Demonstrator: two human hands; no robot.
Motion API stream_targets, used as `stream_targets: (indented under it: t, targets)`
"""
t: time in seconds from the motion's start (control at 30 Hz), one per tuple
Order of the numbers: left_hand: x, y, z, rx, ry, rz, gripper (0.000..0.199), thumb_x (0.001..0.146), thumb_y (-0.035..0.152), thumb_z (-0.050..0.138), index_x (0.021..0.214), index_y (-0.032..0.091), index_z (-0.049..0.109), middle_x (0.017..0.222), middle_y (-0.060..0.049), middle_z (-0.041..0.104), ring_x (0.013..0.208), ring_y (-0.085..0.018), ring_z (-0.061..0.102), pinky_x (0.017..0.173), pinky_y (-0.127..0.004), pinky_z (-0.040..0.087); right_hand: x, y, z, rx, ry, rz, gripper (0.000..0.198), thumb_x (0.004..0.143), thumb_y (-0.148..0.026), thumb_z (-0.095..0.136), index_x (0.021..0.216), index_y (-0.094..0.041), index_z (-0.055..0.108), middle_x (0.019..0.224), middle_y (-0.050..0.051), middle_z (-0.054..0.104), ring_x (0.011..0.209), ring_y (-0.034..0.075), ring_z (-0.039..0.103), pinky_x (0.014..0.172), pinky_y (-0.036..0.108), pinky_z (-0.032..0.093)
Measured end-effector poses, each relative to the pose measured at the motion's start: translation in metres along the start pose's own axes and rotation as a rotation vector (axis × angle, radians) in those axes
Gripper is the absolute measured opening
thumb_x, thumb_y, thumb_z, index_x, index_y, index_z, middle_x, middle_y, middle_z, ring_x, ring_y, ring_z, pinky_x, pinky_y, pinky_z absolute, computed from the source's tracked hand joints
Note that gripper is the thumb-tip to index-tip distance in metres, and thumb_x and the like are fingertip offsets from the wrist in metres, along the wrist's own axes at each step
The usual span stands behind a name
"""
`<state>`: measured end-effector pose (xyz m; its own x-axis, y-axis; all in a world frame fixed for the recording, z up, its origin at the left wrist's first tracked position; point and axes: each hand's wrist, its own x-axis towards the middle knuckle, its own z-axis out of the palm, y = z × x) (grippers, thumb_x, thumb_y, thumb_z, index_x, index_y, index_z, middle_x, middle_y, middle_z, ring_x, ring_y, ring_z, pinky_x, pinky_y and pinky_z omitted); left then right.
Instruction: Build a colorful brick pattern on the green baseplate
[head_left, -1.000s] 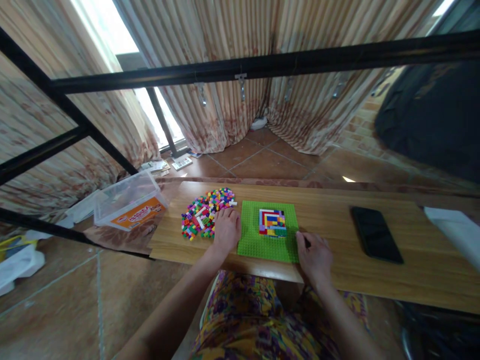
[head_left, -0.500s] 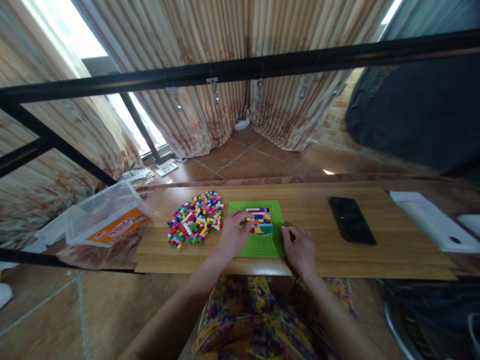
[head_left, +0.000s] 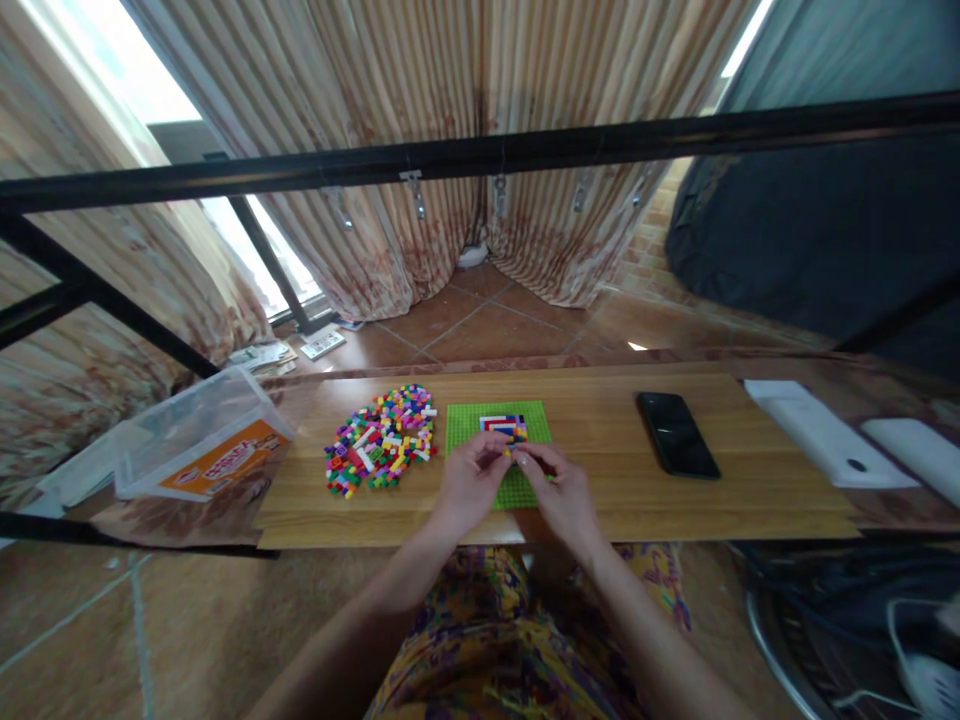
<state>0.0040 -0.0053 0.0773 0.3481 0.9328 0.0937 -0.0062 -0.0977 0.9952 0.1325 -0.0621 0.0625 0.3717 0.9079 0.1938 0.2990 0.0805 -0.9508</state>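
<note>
Over the green baseplate [head_left: 460, 418] my two hands meet at the fingertips. My left hand [head_left: 472, 482] pinches a small yellow toy brick [head_left: 508, 453] between thumb and finger. From the other side, the thumb and finger of my right hand [head_left: 561, 490] close on the same brick. Just beyond the fingertips, a block of coloured bricks [head_left: 501, 424] in rows of white, red, blue and more is fixed to the baseplate; my fingers hide its near part. Left of the baseplate lies a loose pile of multicoloured bricks [head_left: 390, 435].
A wooden board [head_left: 600, 420] bears the bricks and a black phone [head_left: 678, 434] at right. Beyond the phone is a white flat object [head_left: 825, 430]. A clear plastic box [head_left: 210, 430] with an orange label stands at left. A black metal bar [head_left: 465, 155] crosses in front of the curtains.
My right hand has moved left from the baseplate's right edge to meet my left hand at the yellow brick. The whole view has shifted slightly.
</note>
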Motion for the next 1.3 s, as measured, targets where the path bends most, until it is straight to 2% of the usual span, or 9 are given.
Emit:
stream_targets:
  t: [0.13, 0.23, 0.3, 0.5, 0.6, 0.7, 0.87, 1.0, 1.3]
  targets:
    - [-0.007, 0.002, 0.008, -0.049, 0.044, -0.048, 0.012, 0.075, 0.015, 0.064, 0.087, 0.018, 0.065, 0.080, -0.001, 0.067, 0.074, -0.012, 0.063, 0.074, -0.025, 0.052, -0.007, -0.006, 0.010, 0.054, 0.080, -0.009, 0.025, 0.085, -0.041, 0.059, 0.090, -0.022, 0.074, 0.090, 0.005, 0.071, 0.085, 0.018, 0.065, 0.077, 0.031, 0.049]
    - [-0.011, -0.004, 0.011, -0.061, 0.094, -0.092, 0.011, 0.073, 0.015, 0.066, 0.084, 0.017, 0.064, 0.079, -0.001, 0.066, 0.074, -0.013, 0.063, 0.074, -0.025, 0.052, -0.010, -0.005, 0.008, 0.006, 0.120, -0.039, 0.023, 0.084, -0.041, 0.060, 0.085, -0.022, 0.074, 0.088, 0.005, 0.071, 0.084, 0.018, 0.065, 0.078, 0.031, 0.050]
    - [-0.012, -0.009, 0.007, -0.020, 0.137, -0.096, 0.011, 0.074, 0.016, 0.065, 0.085, 0.017, 0.064, 0.079, -0.002, 0.066, 0.074, -0.013, 0.063, 0.073, -0.026, 0.052, -0.009, -0.002, 0.004, -0.001, 0.152, -0.003, 0.024, 0.083, -0.042, 0.061, 0.085, -0.021, 0.073, 0.087, 0.005, 0.072, 0.083, 0.019, 0.065, 0.078, 0.032, 0.050]
    - [-0.023, -0.033, -0.036, 0.424, 0.212, 0.117, 0.016, 0.082, 0.016, 0.054, 0.094, 0.019, 0.065, 0.084, -0.003, 0.064, 0.078, -0.015, 0.063, 0.073, -0.028, 0.052, 0.009, 0.023, -0.016, 0.228, 0.230, 0.307, 0.037, 0.066, -0.049, 0.074, 0.083, -0.017, 0.070, 0.074, 0.005, 0.072, 0.064, 0.018, 0.066, 0.062, 0.030, 0.053]
    - [-0.030, -0.046, -0.056, 0.603, 0.207, 0.195, 0.017, 0.084, 0.014, 0.051, 0.094, 0.019, 0.063, 0.086, -0.004, 0.064, 0.080, -0.016, 0.063, 0.074, -0.028, 0.052, 0.020, 0.037, -0.022, 0.212, 0.214, 0.330, 0.039, 0.059, -0.049, 0.078, 0.081, -0.016, 0.072, 0.072, 0.005, 0.071, 0.060, 0.016, 0.063, 0.054, 0.028, 0.051]
    - [-0.035, -0.054, -0.063, 0.677, 0.177, 0.271, 0.017, 0.086, 0.014, 0.049, 0.096, 0.020, 0.062, 0.091, -0.005, 0.065, 0.086, -0.017, 0.063, 0.078, -0.030, 0.053, 0.030, 0.045, -0.022, 0.139, 0.180, 0.336, 0.041, 0.059, -0.049, 0.076, 0.082, -0.016, 0.074, 0.074, 0.006, 0.072, 0.060, 0.017, 0.063, 0.055, 0.030, 0.052]
    - [-0.038, -0.055, -0.063, 0.675, 0.158, 0.285, 0.016, 0.089, 0.017, 0.048, 0.100, 0.019, 0.060, 0.095, -0.007, 0.064, 0.090, -0.018, 0.063, 0.083, -0.031, 0.053, 0.045, 0.053, -0.015, 0.075, 0.063, 0.369, 0.038, 0.063, -0.046, 0.072, 0.087, -0.017, 0.075, 0.080, 0.007, 0.075, 0.065, 0.020, 0.067, 0.063, 0.034, 0.056]
    - [-0.038, -0.052, -0.062, 0.635, 0.161, 0.267, 0.014, 0.091, 0.018, 0.048, 0.099, 0.019, 0.060, 0.094, -0.007, 0.064, 0.090, -0.017, 0.062, 0.083, -0.031, 0.052, 0.051, 0.057, -0.011, 0.098, 0.029, 0.398, 0.032, 0.064, -0.044, 0.070, 0.084, -0.019, 0.075, 0.074, 0.005, 0.074, 0.069, 0.021, 0.068, 0.067, 0.035, 0.056]
    - [-0.038, -0.056, -0.061, 0.589, 0.173, 0.230, 0.016, 0.090, 0.018, 0.049, 0.100, 0.019, 0.062, 0.095, -0.006, 0.064, 0.090, -0.018, 0.062, 0.082, -0.030, 0.052, 0.053, 0.051, -0.010, 0.132, 0.014, 0.438, 0.038, 0.054, -0.043, 0.080, 0.081, -0.016, 0.074, 0.073, 0.004, 0.072, 0.060, 0.015, 0.062, 0.053, 0.028, 0.050]
